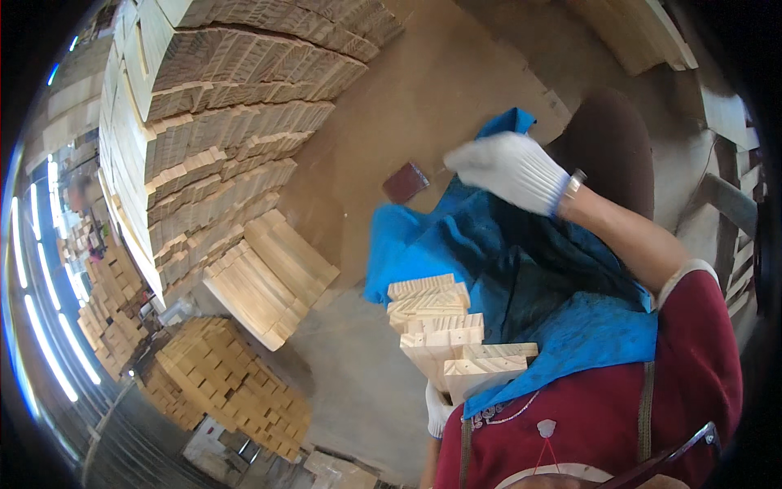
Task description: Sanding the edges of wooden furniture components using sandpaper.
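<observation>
On the dusty concrete floor of a wood workshop: tall stacks of boards, lower pile | right hand, gloved, fingers curled loosely, gripping nothing, raised over blue apron | left hand mostly hidden beneath wood blocks held against apron, grip unclear | small dark red object on floor, indistinct.

A tall stack of wooden boards rises at the upper left, with a lower pile at its foot. Below that sits a heap of small wood blocks. A dark red pad lies on the brown floor.
</observation>
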A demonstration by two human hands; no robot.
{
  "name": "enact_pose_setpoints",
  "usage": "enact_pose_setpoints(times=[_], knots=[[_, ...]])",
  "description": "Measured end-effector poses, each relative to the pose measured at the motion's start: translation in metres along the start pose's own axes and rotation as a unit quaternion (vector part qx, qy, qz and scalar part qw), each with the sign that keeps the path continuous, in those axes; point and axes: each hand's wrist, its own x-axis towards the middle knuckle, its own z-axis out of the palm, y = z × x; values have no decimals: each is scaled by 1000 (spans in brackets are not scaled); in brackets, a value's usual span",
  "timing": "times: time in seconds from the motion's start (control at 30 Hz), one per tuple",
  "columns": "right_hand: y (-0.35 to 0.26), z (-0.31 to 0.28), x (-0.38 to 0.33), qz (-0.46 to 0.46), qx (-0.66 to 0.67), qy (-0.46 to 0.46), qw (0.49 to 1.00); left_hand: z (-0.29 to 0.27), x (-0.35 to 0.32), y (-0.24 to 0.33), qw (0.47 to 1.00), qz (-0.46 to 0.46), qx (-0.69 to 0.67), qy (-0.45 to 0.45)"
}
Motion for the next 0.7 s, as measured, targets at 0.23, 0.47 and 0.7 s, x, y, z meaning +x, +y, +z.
enact_pose_setpoints(times=[0.23, 0.47, 0.7], knots=[[75, 130, 105, -41, -294, -17, 955, 7, 27, -2, 999, 12, -21, -24], [54, 166, 122, -46, -449, -16, 892, 2, -10, -9, 999, -12, -38, 29], [3, 74, 93, 64, 67, -35, 995, 10, -15, -4, 999, 1, -33, 43]])
